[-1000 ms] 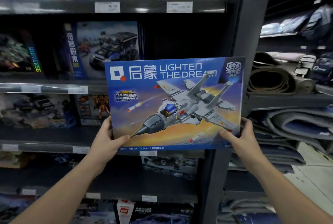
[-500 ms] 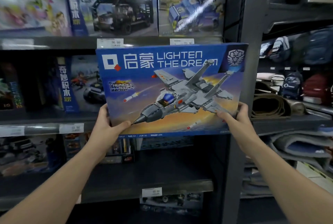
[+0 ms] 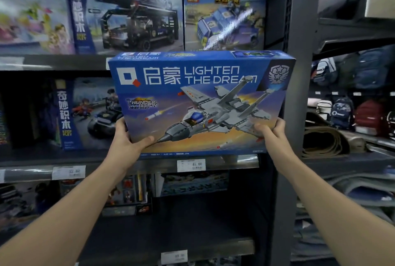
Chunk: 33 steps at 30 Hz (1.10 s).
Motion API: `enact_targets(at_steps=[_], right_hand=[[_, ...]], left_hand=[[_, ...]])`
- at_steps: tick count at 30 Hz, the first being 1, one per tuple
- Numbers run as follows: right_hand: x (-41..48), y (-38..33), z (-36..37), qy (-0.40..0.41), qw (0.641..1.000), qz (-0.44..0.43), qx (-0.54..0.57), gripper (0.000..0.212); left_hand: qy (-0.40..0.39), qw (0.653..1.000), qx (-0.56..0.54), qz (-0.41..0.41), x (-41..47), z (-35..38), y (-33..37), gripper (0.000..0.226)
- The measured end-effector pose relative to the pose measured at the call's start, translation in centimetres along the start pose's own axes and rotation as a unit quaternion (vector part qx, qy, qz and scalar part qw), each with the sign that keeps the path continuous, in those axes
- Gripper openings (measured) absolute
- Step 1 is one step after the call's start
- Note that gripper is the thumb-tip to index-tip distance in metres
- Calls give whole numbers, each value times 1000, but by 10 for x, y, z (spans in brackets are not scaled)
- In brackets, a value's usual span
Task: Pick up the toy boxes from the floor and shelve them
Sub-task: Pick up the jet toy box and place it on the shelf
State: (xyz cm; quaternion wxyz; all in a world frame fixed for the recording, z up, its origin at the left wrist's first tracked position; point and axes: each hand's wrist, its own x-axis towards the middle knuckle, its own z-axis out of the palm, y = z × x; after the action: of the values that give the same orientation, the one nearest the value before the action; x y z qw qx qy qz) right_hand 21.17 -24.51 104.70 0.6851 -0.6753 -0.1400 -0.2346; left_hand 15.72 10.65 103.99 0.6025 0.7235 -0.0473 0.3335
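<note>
Head view: two hands hold a jet toy box (image 3: pixel 198 103).
The left hand (image 3: pixel 126 143) and right hand (image 3: pixel 271 135) grip its bottom corners, thumbs in front. It is up in front of the middle shelf (image 3: pixel 158 166).

Blue jet-fighter toy box (image 3: pixel 201 103), upright, before the shelf (image 3: pixel 245 162).

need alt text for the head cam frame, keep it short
A left hand and right hand grip the lower corners of a blue Lighten the Dream fighter-jet box, held upright before a store shelf. Other toy boxes stand on the shelves behind it; backpacks sit on the rack to the right.
</note>
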Motion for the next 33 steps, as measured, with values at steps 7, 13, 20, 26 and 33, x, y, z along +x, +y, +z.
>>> enact_targets(at_steps=[7, 13, 20, 26, 33], right_hand=[[44, 15, -2, -43, 999, 12, -1, 38], [65, 34, -1, -59, 997, 37, -19, 41], [76, 53, 4, -60, 994, 68, -58, 47], [82, 63, 10, -62, 992, 81, -68, 60], [101, 77, 22, -43, 986, 104, -121, 57]], left_hand=[[51, 999, -12, 8, 24, 31, -11, 76], [45, 999, 23, -8, 49, 42, -35, 79], [27, 997, 49, -48, 67, 47, -62, 86], [14, 996, 60, -59, 73, 49, -75, 90], [-5, 994, 96, -60, 78, 50, -80, 81]])
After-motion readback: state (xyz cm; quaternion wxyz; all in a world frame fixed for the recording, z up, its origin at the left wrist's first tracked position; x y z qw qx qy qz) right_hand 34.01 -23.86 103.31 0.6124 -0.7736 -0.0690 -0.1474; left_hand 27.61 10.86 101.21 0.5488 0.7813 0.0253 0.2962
